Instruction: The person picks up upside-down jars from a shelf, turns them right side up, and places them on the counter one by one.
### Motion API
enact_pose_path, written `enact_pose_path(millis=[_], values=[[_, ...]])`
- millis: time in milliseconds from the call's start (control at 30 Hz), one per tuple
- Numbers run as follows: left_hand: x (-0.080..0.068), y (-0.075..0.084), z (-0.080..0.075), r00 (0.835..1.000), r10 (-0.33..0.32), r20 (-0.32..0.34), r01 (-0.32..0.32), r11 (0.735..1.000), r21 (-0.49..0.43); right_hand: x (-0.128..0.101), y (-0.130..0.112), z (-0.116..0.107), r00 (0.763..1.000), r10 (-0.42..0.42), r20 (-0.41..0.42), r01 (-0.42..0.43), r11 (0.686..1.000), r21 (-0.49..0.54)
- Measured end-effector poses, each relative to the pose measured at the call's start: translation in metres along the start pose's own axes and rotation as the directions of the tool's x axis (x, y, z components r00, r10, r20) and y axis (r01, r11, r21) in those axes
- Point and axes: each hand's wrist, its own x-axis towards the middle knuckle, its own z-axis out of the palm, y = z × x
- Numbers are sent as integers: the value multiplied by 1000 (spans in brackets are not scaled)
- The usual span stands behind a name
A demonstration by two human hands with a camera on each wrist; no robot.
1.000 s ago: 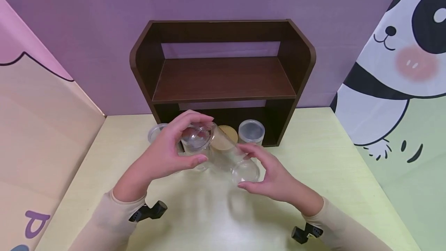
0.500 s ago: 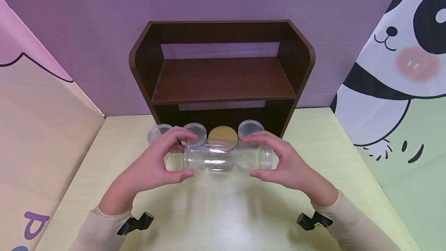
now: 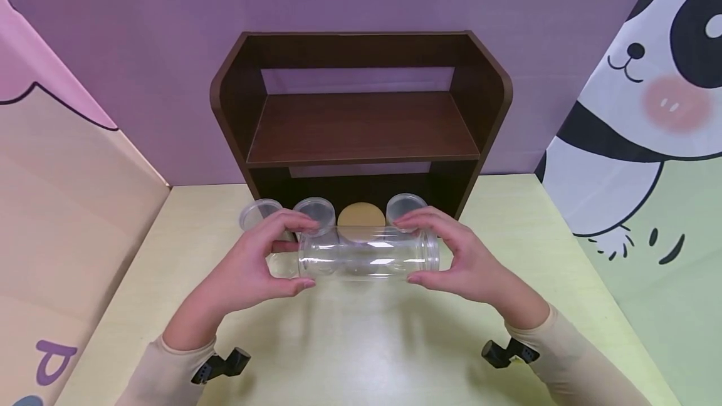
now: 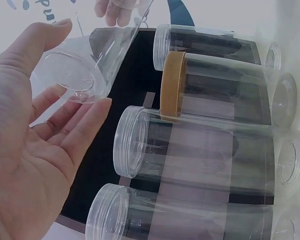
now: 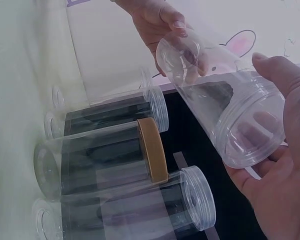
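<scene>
A: Where was the clear jar point(image 3: 368, 257)?

B: At the centre of the head view, lying sideways above the desk point(image 3: 361, 343), between both hands. The left hand point(image 3: 254, 265) gripped its closed base, thumb below and fingers point(image 3: 299, 223) curled over the top; the right hand point(image 3: 470, 262) gripped the open threaded mouth the same way.

A: Any writing?

B: No label showed on the jar. At the lower left of the head view a purple letter point(image 3: 53, 361) sat on the side panel, cut off by the edge; it looked like a P, though I could not be sure.

A: What did the wrist views add?

B: The left wrist view showed the jar's moulded base point(image 4: 70, 75) against the palm. The right wrist view looked into its lidless mouth point(image 5: 252, 132). Both showed four lidded jars standing in a row, one with a tan lid point(image 5: 152, 149), before the dark shelf point(image 3: 361, 124); the head view showed only their tops.
</scene>
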Motion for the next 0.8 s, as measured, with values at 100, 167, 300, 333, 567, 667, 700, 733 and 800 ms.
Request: enact_pose_path(millis=[100, 167, 300, 333, 567, 667, 700, 733, 800], values=[[0, 0, 0, 1000, 2, -18, -1, 1000, 2, -1, 1, -2, 1000, -28, -5, 28, 1000, -4], [-1, 0, 0, 1000, 1, -30, -1, 1000, 1, -1, 2, -3, 999, -40, -11, 40, 999, 2], [-2, -1, -1, 998, -6, -57, 6, 1000, 1, -2, 1, -6, 999, -47, -24, 47, 998, 30], [-1, -2, -2, 998, -6, -60, 6, 1000, 0, -2, 1, -6, 999, -44, -27, 45, 998, 38], [-1, -4, -4, 998, 0, -71, -1, 1000, -14, -2, 1, -8, 998, -54, -44, 59, 994, 98], [-1, -4, -4, 998, -6, -66, 6, 1000, -12, -2, 1, -8, 996, -63, -56, 68, 993, 99], [-1, -4, -4, 998, -11, -61, 11, 1000, -8, -2, 1, -8, 996, -60, -63, 66, 993, 98], [-2, -4, -4, 998, -17, -55, 17, 1000, 0, -2, 0, -8, 996, -55, -72, 62, 993, 98], [-2, -3, -3, 999, -30, -42, 31, 999, 34, -2, -2, -9, 995, -44, -91, 53, 993, 101]])
